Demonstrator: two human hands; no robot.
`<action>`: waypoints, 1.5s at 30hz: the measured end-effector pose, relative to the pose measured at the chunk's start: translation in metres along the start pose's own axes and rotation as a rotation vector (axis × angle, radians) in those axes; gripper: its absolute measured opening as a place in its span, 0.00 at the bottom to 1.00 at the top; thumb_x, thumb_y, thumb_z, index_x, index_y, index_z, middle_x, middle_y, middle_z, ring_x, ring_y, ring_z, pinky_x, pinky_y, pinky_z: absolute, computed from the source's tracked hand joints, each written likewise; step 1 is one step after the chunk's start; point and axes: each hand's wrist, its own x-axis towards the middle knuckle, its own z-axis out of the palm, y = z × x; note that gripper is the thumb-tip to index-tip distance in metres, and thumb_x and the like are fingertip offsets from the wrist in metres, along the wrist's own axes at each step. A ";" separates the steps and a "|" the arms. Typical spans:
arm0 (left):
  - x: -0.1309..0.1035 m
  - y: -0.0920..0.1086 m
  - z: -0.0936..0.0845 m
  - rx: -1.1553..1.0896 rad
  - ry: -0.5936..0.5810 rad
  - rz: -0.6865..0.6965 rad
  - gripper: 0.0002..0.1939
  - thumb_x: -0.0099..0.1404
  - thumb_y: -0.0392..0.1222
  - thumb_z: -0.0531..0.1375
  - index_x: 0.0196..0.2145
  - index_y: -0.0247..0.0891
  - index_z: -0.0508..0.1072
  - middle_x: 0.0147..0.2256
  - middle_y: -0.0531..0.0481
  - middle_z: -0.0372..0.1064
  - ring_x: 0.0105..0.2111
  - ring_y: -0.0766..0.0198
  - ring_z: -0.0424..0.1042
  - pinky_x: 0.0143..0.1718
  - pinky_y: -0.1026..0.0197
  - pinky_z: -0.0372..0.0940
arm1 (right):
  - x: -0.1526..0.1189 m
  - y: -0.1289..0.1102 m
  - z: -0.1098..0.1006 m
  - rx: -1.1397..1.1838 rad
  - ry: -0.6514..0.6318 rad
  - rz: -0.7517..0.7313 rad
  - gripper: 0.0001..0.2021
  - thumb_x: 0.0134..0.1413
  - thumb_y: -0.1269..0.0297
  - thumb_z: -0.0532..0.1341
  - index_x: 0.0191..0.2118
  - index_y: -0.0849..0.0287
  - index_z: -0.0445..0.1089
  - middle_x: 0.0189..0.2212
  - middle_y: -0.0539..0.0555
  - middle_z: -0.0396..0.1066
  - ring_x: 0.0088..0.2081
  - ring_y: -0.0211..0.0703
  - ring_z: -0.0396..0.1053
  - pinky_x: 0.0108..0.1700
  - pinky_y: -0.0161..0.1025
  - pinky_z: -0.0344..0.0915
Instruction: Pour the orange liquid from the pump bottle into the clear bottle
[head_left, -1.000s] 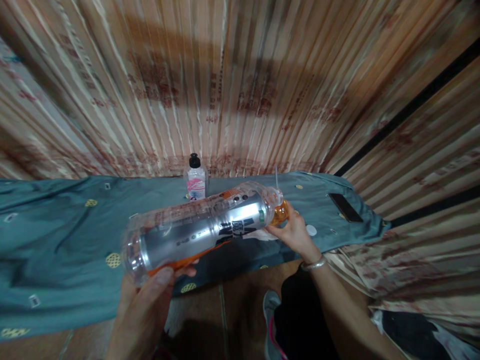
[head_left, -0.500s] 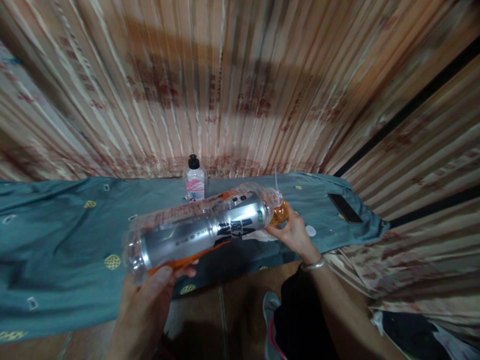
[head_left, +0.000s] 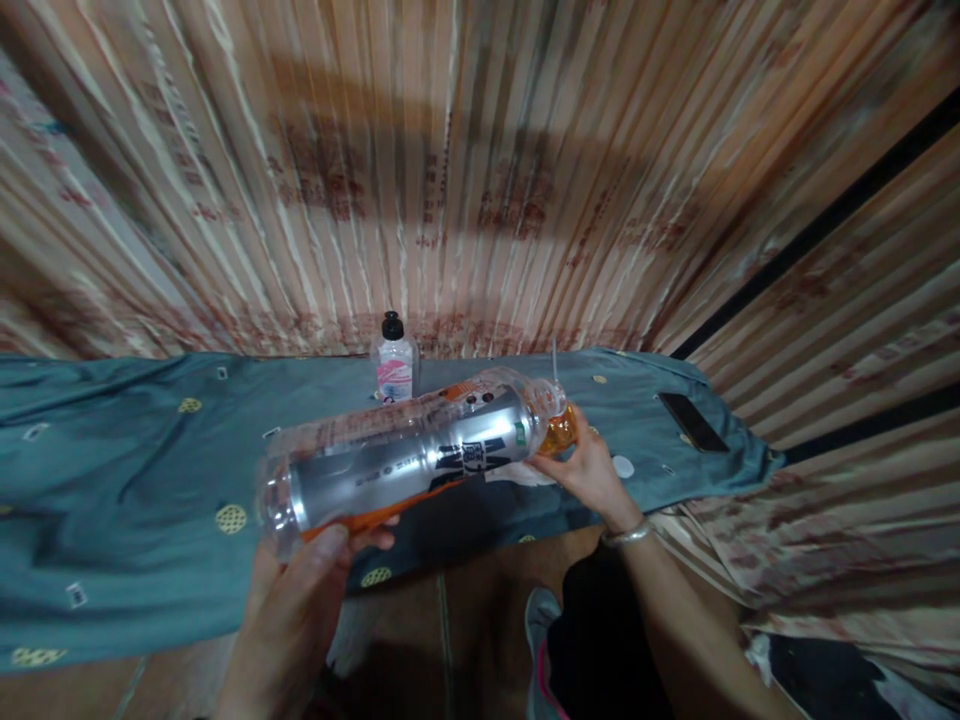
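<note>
My left hand [head_left: 311,590] is closed around the base end of a large clear plastic drink bottle [head_left: 409,460] with a silver and orange label. The bottle lies almost level in the air, its neck pointing right and a little up. Under its mouth, my right hand [head_left: 589,465] grips a small clear container [head_left: 559,430] with orange liquid in it. A thin clear stick or straw [head_left: 555,360] rises just behind the bottle's mouth. The container's lower part is hidden by my fingers.
A squeeze bottle [head_left: 394,365] with a black cap stands at the back of the green cloth [head_left: 150,470]. To the right lie a white round disc [head_left: 623,466] and a dark phone [head_left: 691,421]. A pleated curtain [head_left: 465,180] hangs behind.
The view has shifted slightly. Both hands keep their grips, and the bottle stays tilted over the container much as before.
</note>
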 end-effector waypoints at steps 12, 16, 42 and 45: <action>-0.007 0.003 0.022 -0.057 0.066 0.046 0.20 0.52 0.50 0.77 0.40 0.40 0.84 0.32 0.49 0.83 0.29 0.57 0.81 0.26 0.63 0.75 | 0.002 -0.013 0.001 0.028 0.043 -0.002 0.35 0.48 0.45 0.71 0.59 0.57 0.69 0.49 0.61 0.82 0.49 0.61 0.81 0.52 0.53 0.77; -0.005 -0.004 0.019 -0.086 0.078 0.070 0.17 0.53 0.47 0.77 0.40 0.39 0.84 0.33 0.48 0.83 0.29 0.59 0.80 0.26 0.64 0.75 | 0.005 -0.010 0.005 0.030 0.069 0.018 0.35 0.44 0.47 0.72 0.56 0.58 0.70 0.50 0.62 0.82 0.50 0.63 0.80 0.54 0.56 0.76; 0.007 -0.003 0.038 -0.152 0.166 -0.038 0.18 0.42 0.47 0.79 0.24 0.36 0.79 0.28 0.49 0.82 0.27 0.57 0.82 0.30 0.59 0.80 | 0.009 -0.006 0.002 0.021 0.093 0.066 0.39 0.41 0.45 0.73 0.58 0.62 0.70 0.47 0.65 0.83 0.48 0.65 0.81 0.51 0.57 0.77; 0.008 -0.003 0.038 -0.172 0.146 -0.014 0.18 0.42 0.48 0.80 0.21 0.38 0.77 0.27 0.51 0.81 0.28 0.58 0.82 0.31 0.58 0.80 | 0.008 -0.007 0.002 0.016 0.098 0.049 0.38 0.42 0.45 0.72 0.58 0.61 0.70 0.47 0.65 0.83 0.47 0.64 0.81 0.50 0.56 0.77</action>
